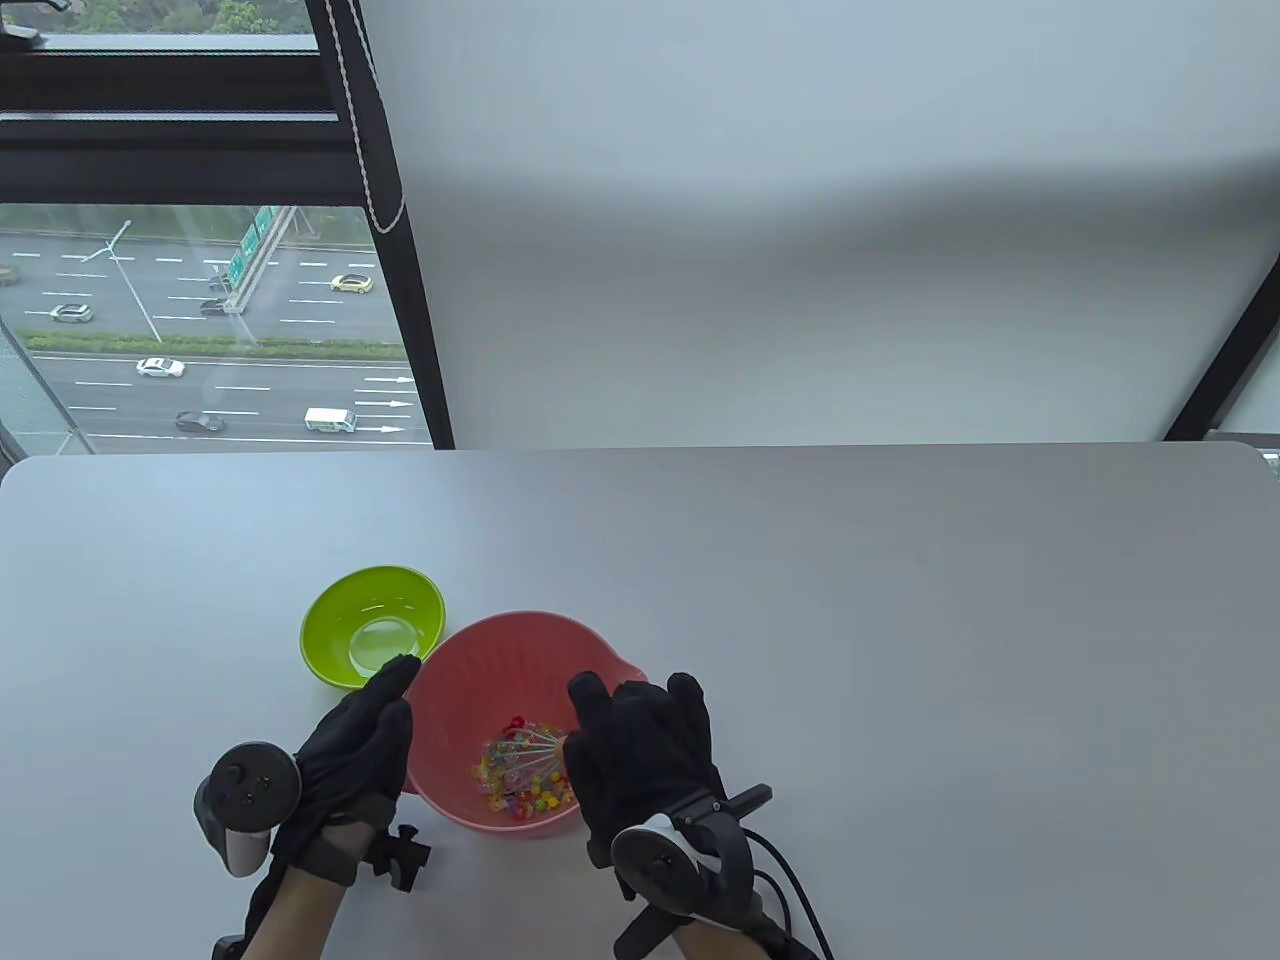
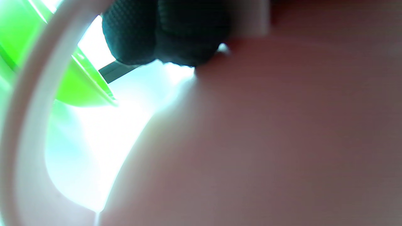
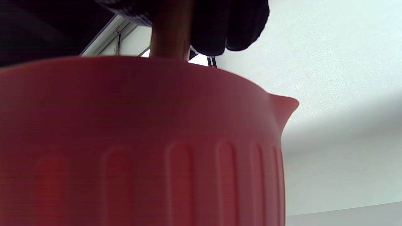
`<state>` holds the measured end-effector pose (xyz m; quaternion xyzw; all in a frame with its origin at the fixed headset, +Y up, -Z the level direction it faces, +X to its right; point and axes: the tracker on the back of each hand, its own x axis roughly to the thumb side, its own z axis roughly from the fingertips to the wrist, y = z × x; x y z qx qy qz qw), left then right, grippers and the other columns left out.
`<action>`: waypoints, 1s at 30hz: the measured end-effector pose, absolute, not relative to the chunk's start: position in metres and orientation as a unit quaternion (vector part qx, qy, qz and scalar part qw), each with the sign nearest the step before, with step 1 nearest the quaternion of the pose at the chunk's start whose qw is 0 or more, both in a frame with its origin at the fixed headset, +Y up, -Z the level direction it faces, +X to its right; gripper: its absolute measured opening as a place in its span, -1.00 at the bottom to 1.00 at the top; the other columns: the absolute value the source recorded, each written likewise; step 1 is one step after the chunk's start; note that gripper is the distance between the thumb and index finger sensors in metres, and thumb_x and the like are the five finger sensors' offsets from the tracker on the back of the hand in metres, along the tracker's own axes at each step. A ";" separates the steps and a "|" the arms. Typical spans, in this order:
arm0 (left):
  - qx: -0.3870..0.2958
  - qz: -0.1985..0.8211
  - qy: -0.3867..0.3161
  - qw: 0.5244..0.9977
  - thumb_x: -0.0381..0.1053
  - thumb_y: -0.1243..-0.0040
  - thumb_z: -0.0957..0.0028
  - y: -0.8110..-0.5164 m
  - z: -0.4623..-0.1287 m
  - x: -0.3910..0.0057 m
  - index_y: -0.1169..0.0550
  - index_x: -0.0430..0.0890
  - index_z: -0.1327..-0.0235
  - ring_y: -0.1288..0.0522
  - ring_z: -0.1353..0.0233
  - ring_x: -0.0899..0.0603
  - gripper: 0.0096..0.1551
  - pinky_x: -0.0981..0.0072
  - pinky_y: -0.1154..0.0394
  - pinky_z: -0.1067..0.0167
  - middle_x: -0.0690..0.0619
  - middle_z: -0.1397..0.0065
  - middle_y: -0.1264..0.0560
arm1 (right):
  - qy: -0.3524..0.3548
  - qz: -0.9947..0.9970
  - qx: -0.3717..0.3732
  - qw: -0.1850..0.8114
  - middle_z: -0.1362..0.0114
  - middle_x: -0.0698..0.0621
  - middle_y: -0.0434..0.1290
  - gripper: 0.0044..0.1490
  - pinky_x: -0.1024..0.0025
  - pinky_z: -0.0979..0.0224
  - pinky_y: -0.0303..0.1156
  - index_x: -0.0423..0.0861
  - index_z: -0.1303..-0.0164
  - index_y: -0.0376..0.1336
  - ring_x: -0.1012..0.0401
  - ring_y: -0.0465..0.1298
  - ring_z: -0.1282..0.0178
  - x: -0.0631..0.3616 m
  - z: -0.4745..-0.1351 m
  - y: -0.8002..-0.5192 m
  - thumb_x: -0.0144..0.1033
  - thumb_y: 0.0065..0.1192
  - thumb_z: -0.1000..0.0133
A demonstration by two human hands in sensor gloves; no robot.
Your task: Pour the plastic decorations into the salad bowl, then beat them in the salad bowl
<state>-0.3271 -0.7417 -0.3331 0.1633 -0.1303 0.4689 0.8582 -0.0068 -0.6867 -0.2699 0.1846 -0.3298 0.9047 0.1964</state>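
The beads (image 1: pixel 517 775) are already gathered in the bottom of the pink bowl (image 1: pixel 470 660), which sits on the table (image 1: pixel 900 620) directly between the two hands, so the pouring is judged done and beating is the step in hand. The whisk (image 1: pixel 535 752) is held by the right hand (image 1: pixel 645 750); its wire head is seen among the beads, and its long axis runs from there up and to the right toward that hand, which hovers over the bowl's right rim. In the right wrist view the fingers (image 3: pixel 220 28) are curled round a brownish handle above the rim. The left hand (image 1: pixel 355 745) is laid against the bowl's left wall with fingers fairly straight, apparently steadying it; whether the thumb hooks the rim cannot be told. The green bowl (image 1: pixel 372 627) stands just beside the pink one, to its upper left, and is seen to hold nothing.
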 end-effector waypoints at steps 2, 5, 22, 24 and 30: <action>0.163 0.469 -0.130 0.858 0.25 0.05 -0.18 -0.742 -0.333 -0.327 -0.45 -0.06 -0.45 -0.55 -0.05 -0.25 -0.33 -0.20 -0.18 -0.47 0.02 0.24 -0.65 | -0.335 0.906 0.184 0.181 -0.35 0.22 0.36 -0.22 -0.08 -0.69 -0.15 0.19 -0.69 -0.20 0.06 0.28 -0.51 -0.007 -0.270 -0.687 0.13 -0.05 -0.33; 0.163 0.469 -0.130 0.858 0.25 0.05 -0.18 -0.742 -0.333 -0.327 -0.45 -0.06 -0.45 -0.55 -0.05 -0.25 -0.33 -0.20 -0.18 -0.47 0.02 0.24 -0.65 | -0.349 0.905 0.182 0.159 -0.35 0.22 0.35 -0.22 -0.08 -0.69 -0.15 0.19 -0.69 -0.20 0.06 0.28 -0.51 -0.006 -0.269 -0.685 0.12 -0.04 -0.33; 0.163 0.469 -0.131 0.858 0.26 0.05 -0.18 -0.741 -0.333 -0.327 -0.45 -0.06 -0.45 -0.55 -0.05 -0.25 -0.33 -0.20 -0.18 -0.47 0.02 0.24 -0.65 | -0.351 0.899 0.161 0.208 -0.23 0.20 0.42 -0.26 -0.10 -0.67 -0.12 0.21 -0.67 -0.11 0.06 0.34 -0.43 0.010 -0.268 -0.670 0.10 0.00 -0.32; 0.163 0.470 -0.130 0.857 0.26 0.05 -0.18 -0.742 -0.333 -0.327 -0.45 -0.06 -0.45 -0.55 -0.05 -0.25 -0.33 -0.20 -0.18 -0.47 0.02 0.24 -0.65 | -0.348 0.898 0.160 0.215 -0.22 0.20 0.42 -0.26 -0.10 -0.67 -0.12 0.21 -0.67 -0.10 0.06 0.35 -0.42 0.010 -0.269 -0.670 0.10 0.00 -0.31; 0.163 0.470 -0.130 0.857 0.26 0.06 -0.18 -0.742 -0.333 -0.327 -0.45 -0.06 -0.45 -0.55 -0.05 -0.25 -0.33 -0.20 -0.18 -0.47 0.02 0.24 -0.65 | -0.332 0.898 0.158 0.241 -0.21 0.20 0.43 -0.26 -0.11 -0.67 -0.11 0.20 -0.67 -0.09 0.06 0.36 -0.40 0.011 -0.271 -0.672 0.10 0.00 -0.31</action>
